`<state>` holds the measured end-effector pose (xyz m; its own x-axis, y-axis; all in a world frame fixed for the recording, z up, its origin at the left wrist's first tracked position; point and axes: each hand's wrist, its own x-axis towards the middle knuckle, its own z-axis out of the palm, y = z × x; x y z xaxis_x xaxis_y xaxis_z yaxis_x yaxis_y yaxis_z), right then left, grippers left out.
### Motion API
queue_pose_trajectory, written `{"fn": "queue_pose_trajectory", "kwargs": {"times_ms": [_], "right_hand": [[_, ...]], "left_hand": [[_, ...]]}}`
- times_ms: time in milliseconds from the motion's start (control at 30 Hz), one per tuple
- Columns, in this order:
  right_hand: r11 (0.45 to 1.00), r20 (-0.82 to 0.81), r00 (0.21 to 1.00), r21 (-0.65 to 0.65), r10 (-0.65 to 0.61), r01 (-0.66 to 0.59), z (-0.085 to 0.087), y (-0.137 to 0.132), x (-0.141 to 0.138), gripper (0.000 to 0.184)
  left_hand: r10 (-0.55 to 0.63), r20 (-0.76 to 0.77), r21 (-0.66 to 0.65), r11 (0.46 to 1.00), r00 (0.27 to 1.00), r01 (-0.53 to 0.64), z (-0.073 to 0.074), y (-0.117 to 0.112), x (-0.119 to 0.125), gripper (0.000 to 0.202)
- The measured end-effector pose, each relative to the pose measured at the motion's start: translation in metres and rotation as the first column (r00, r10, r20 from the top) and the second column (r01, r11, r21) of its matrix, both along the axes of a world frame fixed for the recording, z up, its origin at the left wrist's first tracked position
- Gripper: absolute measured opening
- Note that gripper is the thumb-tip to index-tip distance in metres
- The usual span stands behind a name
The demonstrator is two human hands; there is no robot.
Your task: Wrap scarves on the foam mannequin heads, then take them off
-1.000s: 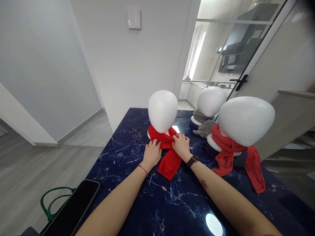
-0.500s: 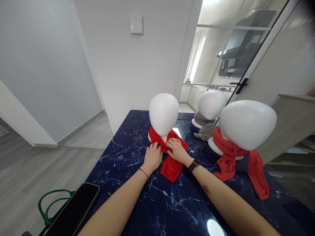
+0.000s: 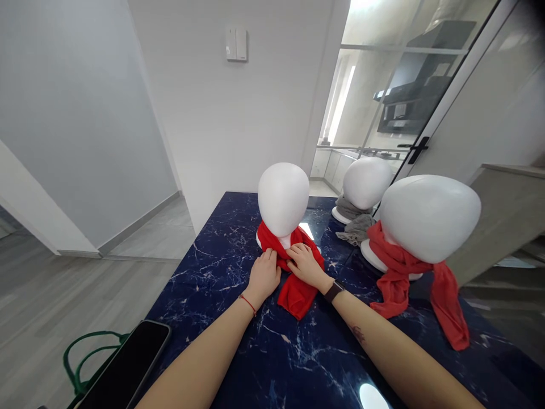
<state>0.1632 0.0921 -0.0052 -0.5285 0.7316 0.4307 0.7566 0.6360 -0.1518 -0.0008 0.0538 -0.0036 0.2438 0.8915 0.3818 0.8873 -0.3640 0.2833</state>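
Desk (image 3: 264, 369) dk blue, glossy, w/ white veins. Nr mid far edge: white head (image 3: 283, 196) w/ red scarf (image 3: 298, 298). Far edge, R end: 2nd head (image 3: 367, 180), grey scarf (image 3: 356, 227). Closer, nr R edge: 3rd head (image 3: 430, 216), coral scarf (image 3: 392, 289).

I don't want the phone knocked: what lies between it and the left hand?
The head view shows blue marbled tabletop between the phone and the left hand, the left forearm alongside.
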Motion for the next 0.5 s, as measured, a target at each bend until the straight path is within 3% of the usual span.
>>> {"fn": "queue_pose_trajectory", "kwargs": {"times_ms": [167,333,500], "right_hand": [[1.000,0.047,0.999,0.014,-0.007,0.006,0.0004,-0.0023,-0.0003,0.015],[0.999,0.020,0.999,0.010,-0.042,0.042,0.0015,-0.0037,-0.0015,0.019],[0.973,-0.065,0.971,0.025,-0.229,0.231,-0.0001,-0.0005,-0.0047,0.028]], "left_hand": [[-0.032,0.074,0.024,0.999,0.997,0.030,-0.0004,0.0012,-0.0014,0.050],[-0.021,-0.003,0.016,1.000,1.000,0.021,0.0025,-0.0006,-0.0029,0.042],[0.006,-0.077,0.024,1.000,0.997,-0.004,0.0066,-0.0021,-0.0020,0.037]]}}
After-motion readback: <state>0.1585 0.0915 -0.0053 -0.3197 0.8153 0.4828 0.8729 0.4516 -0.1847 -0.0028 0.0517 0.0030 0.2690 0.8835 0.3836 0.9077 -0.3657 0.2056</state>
